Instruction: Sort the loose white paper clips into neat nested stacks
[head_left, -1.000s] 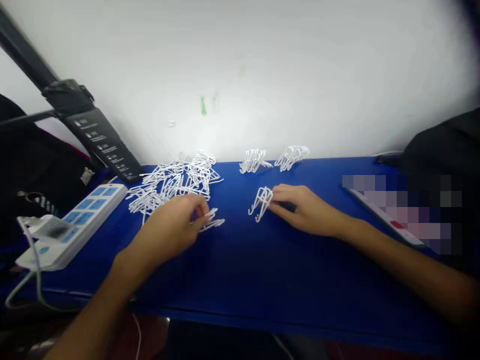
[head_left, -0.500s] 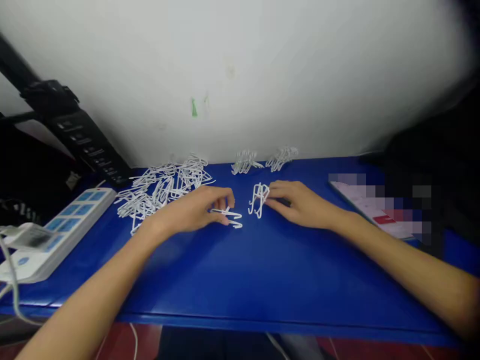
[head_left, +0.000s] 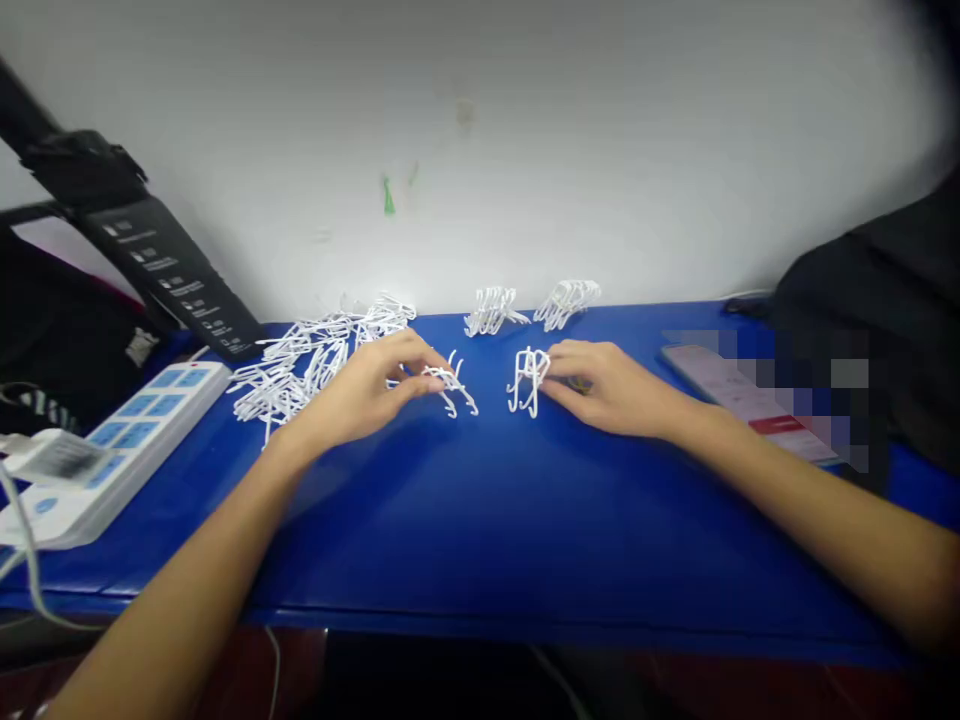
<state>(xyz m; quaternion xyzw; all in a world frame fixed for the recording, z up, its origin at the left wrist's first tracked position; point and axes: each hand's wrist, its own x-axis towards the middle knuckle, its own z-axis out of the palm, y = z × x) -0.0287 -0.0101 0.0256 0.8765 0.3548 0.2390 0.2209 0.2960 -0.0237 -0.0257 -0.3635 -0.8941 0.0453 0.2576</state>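
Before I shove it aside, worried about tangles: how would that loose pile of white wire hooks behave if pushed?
Probably light: the pile is thin wire. It would likely snag and drag as a clump, since pieces lie crossed over each other. On the smooth blue table it should slide rather than roll.

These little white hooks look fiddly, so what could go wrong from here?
The left hand pinches one hook by fingertips only; it may slip. The small stack held by the right hand stands on thin ends and might topple if nudged. The tangled loose pile lies close by the left hand, so a hook could snag there.
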